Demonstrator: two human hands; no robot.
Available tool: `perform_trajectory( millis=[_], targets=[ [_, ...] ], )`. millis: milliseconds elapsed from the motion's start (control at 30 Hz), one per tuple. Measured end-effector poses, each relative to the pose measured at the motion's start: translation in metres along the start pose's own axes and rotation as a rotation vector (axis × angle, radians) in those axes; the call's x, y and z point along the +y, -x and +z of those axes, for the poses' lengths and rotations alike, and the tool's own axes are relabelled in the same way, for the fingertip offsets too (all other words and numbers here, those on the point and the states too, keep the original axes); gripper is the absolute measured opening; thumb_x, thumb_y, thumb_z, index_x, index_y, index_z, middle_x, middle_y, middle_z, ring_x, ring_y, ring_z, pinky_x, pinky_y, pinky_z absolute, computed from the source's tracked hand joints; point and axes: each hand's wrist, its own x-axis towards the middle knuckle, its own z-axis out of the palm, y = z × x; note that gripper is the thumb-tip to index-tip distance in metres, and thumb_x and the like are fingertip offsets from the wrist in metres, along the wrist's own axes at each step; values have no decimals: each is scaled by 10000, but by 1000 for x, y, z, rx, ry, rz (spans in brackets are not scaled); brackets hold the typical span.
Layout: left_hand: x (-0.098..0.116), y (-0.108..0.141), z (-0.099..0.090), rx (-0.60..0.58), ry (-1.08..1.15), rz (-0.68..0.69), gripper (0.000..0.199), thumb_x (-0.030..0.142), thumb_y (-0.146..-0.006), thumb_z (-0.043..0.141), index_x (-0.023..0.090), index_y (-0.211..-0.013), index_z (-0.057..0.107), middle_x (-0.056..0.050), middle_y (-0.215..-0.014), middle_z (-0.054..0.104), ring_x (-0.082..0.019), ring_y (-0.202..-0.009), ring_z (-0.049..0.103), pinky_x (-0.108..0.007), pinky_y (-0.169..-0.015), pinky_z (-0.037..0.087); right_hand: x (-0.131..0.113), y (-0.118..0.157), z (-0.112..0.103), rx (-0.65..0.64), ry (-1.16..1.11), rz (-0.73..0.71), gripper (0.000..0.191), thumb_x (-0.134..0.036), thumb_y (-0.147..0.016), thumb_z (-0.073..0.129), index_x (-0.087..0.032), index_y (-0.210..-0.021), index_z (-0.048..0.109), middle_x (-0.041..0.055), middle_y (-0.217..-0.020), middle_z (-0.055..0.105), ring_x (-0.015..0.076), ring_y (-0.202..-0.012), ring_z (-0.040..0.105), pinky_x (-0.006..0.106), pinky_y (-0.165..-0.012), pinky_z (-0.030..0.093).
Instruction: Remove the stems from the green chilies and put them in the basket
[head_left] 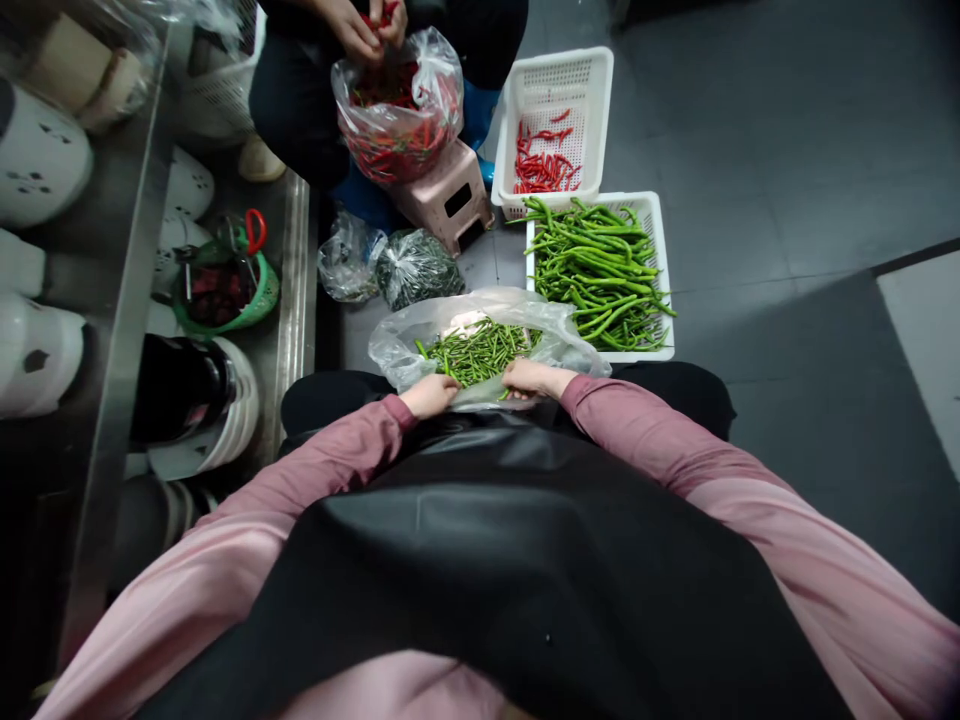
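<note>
A clear plastic bag (559,325) stands open against my lap, filled with thin green chilies (480,350) whose ends lie in all directions. My left hand (431,395) is at the bag's near left rim, its fingers closed; what they hold is hidden. On the right side of the bag, my right hand (531,379) has its fingers pinched together, with a bit of a green chili showing below the fingertips. Just beyond, to the right, a white basket (667,270) is heaped with long green chilies (596,265).
Across from me, a person's hands (367,30) work over a bag of red chilies (401,140) on a pink stool (450,195). Another white basket (604,110) holds red chilies. Tied bags (420,268) lie on the floor. A metal shelf (124,330) stands at left.
</note>
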Motion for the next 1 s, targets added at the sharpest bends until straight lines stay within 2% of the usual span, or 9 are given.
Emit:
perform_trajectory(
  millis=[133,233,300,467,567,667,800,867,1000],
  targets=[
    [-21,-13,-26,171,-171,-101,438,165,-837,410,108,-1240,570,-125,-1112,671,-198,-1004,631,-251,-870,473,-7,13,0,-165,321,20,181,-53,-623,653,-172,-510,579,-13,-387,456,146,-476,508,301,-582,455],
    [-27,-20,-34,-8,-421,-180,394,206,-820,476,79,-1165,615,-196,-1122,653,-267,-1026,629,-308,-863,478,-14,20,-3,-240,585,-43,153,-32,-616,637,-160,-536,610,7,-456,521,154,-549,546,275,-607,433],
    [-26,-15,-32,-156,-475,-158,343,251,-839,476,87,-1079,658,-197,-1078,670,-280,-1002,640,-317,-838,486,-15,20,-6,-238,621,-48,101,-67,-649,620,-150,-594,637,12,-499,549,141,-529,531,261,-570,413],
    [-9,32,-26,-75,-527,43,414,300,-934,316,108,-929,682,-174,-945,692,-263,-905,661,-339,-786,489,-28,9,-8,-89,508,-172,192,-202,-782,529,-158,-908,667,9,-678,644,96,-483,514,220,-517,397],
    [2,65,-28,4,-536,98,394,279,-944,302,116,-918,660,-147,-907,685,-229,-849,660,-330,-781,485,-53,-6,6,-19,515,-354,204,-225,-808,528,-163,-948,663,29,-792,681,116,-607,593,214,-605,433],
    [9,92,-28,57,-506,163,357,294,-948,320,128,-951,636,-122,-911,666,-208,-844,648,-314,-774,483,-79,-25,31,18,693,-549,269,-195,-798,561,-181,-1054,644,71,-956,692,180,-837,639,246,-730,450],
    [9,115,-25,54,-464,212,307,309,-945,366,148,-965,627,-87,-887,641,-192,-854,637,-284,-759,483,-99,-50,65,-60,1056,-716,510,-111,-881,412,-224,-1378,412,144,-1047,669,233,-892,657,319,-731,468],
    [7,122,-25,49,-434,217,293,289,-949,367,160,-960,630,-71,-883,634,-179,-865,633,-266,-763,482,-103,-62,76,-103,1212,-804,536,-91,-913,327,-263,-1421,350,154,-1073,651,236,-896,661,332,-717,471],
    [-2,130,-28,77,-341,256,265,247,-942,378,195,-983,634,-43,-879,625,-145,-871,623,-230,-782,478,-108,-81,83,-206,1384,-949,360,-176,-943,354,-214,-1222,579,150,-1043,646,254,-928,647,335,-722,466]
  ],
)
